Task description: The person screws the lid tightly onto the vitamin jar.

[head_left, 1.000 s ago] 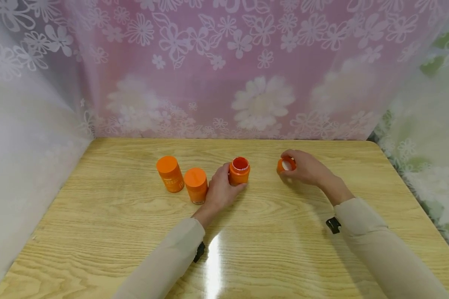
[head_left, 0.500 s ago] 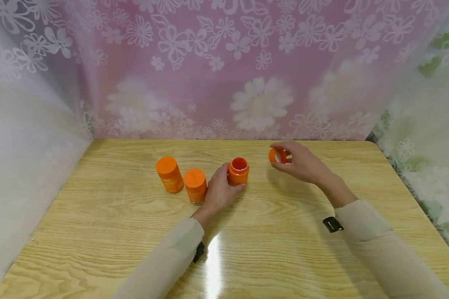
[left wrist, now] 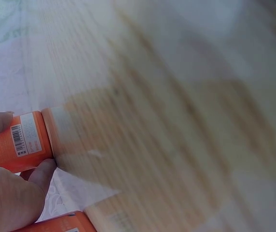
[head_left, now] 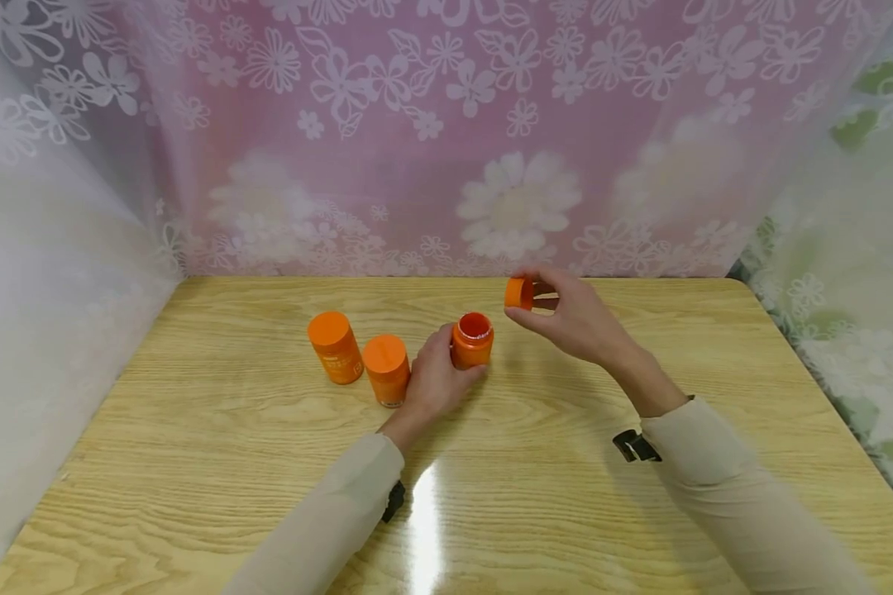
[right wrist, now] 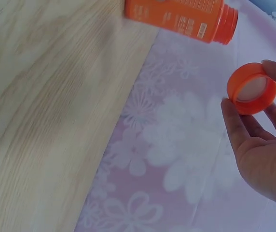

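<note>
An uncapped orange bottle (head_left: 472, 345) stands upright on the table, its red inside visible from above. My left hand (head_left: 439, 376) grips it round the side; the left wrist view shows a barcode label on the bottle (left wrist: 24, 140). Up and to the right of its mouth, my right hand (head_left: 576, 318) pinches an orange screw cap (head_left: 518, 293) between thumb and fingers. The cap (right wrist: 252, 88) is held tilted on its side in the air, with a pale round liner showing inside. In the right wrist view the bottle's bare neck (right wrist: 226, 24) points toward the cap.
Two capped orange bottles stand just left of my left hand: a nearer bottle (head_left: 387, 370) close beside the wrist and a farther bottle (head_left: 335, 347). The wooden table (head_left: 216, 463) ends at the back against a pink flowered curtain (head_left: 417, 165).
My right hand has lifted the cap and carried it left toward the open bottle, turning it on its side. My left hand has kept its grip on the bottle, which stays in place.
</note>
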`<state>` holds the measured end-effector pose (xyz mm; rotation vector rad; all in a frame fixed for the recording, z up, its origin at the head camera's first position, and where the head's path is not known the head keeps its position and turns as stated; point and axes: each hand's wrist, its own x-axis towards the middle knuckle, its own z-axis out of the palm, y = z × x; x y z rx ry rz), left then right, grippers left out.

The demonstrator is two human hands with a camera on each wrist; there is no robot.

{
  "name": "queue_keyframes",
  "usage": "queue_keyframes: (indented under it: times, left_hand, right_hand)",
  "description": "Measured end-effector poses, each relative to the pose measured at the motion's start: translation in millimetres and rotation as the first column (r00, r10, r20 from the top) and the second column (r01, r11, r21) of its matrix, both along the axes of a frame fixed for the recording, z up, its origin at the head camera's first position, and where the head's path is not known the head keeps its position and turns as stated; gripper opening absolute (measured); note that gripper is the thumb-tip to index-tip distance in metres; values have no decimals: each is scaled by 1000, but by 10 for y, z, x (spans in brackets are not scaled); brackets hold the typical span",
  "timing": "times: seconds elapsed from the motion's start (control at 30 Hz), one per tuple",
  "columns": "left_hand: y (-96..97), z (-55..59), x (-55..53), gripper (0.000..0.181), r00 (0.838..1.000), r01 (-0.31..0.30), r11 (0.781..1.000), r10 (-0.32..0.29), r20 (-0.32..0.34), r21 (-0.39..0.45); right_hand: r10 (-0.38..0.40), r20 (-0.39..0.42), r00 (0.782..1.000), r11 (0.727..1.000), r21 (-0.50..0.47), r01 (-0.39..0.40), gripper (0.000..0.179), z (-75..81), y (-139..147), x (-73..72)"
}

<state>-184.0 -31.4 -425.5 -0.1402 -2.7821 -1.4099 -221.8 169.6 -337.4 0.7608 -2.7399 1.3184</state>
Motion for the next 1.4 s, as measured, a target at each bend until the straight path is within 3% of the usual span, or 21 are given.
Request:
queue_keyframes:
  times: [0.23,0.47,0.6,0.9,1.07,1.13,1.4]
  left_hand:
    - [-6,-10,-6,60,1000,9,1000,-9,-3,3]
    - [-5,1,-13,61,1000,3,1000,-3,-3,-6]
    - [-3,6,-13,60,1000,2,1000,-2,2,-9]
    - [-13,-7,-24,60,1000,14,1000,-14,-8,-13]
    - [-18,-3,-29,60,1000,17,1000,-17,-16,-19]
    - [-21,-7,-29,60,1000,19,1000,-19,-22,-17]
    - [-29,-8,-29,60,999,25,1000,-25,-37,-8]
  right_hand:
    - [7,-19,1000,994,-107,-9,46,-18,-169,9]
    - [30,-30,999,983,-179,-35,48,172,-376,173]
    - [34,-18,999,973,-229,-38,44,163,-444,190]
    - [32,0,999,946,-323,-30,37,42,-530,190]
    - [41,33,999,933,-359,-26,31,-214,-507,60]
    - [38,45,998,933,-360,-19,31,-315,-490,12]
    - [29,-7,1000,954,-298,-30,28,-374,-490,14]
